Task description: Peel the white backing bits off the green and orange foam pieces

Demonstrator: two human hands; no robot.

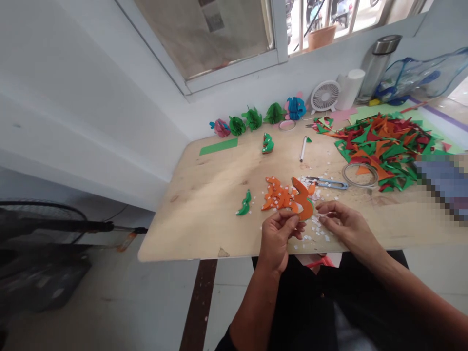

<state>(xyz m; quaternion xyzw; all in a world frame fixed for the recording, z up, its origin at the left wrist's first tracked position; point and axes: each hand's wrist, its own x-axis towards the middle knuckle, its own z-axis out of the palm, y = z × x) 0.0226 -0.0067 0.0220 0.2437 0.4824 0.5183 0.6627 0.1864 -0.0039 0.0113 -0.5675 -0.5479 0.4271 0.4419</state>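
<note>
My left hand (280, 236) pinches the lower edge of an orange curved paper cutout (302, 199) with a green edge, held upright over the table. Just right of it, my right hand (343, 225) hovers with thumb and fingertips a little apart and nothing visible between them. Behind the left hand lies a pile of small orange paper pieces (277, 193) dotted with white squares. Small white paper bits (321, 233) are scattered under and around both hands. Blue-handled thread snips (329, 184) lie just beyond the right hand. A green wavy piece (243, 204) rests to the left.
A heap of green, orange and red paper scraps (387, 141) covers the table's right side, near tape rolls (360, 174). Folded paper fish (253, 118) line the wall beside a small fan (325, 96). A white pen (303, 149) and green strip (218, 146) lie farther back.
</note>
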